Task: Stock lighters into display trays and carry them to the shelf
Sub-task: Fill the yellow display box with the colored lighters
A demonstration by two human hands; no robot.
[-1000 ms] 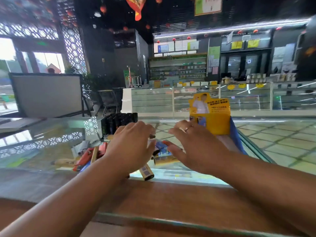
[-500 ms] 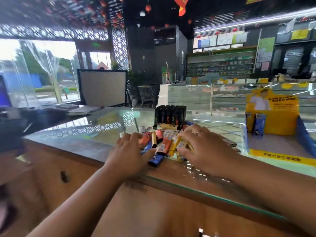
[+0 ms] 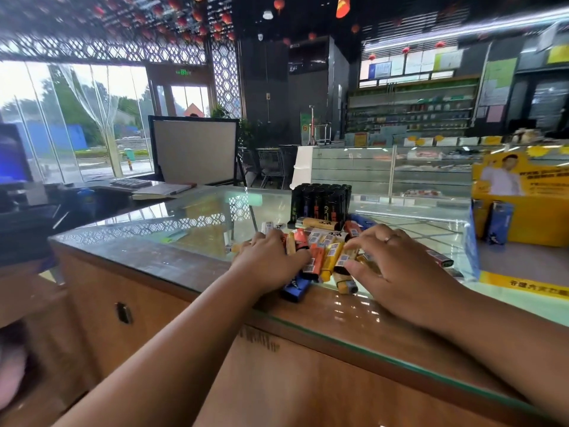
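The loose lighters lay piled on the glass surface, just in front of the black display tray. The left hand and the right hand rested on the pile from either side, fingers spread wide and loosely bent.

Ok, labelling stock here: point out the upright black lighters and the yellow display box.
upright black lighters (image 3: 320, 204), head view, front row of the block.
yellow display box (image 3: 535, 226), head view, front wall.

counter top: glossy glass | counter front: matt wood | lighters: shiny plastic
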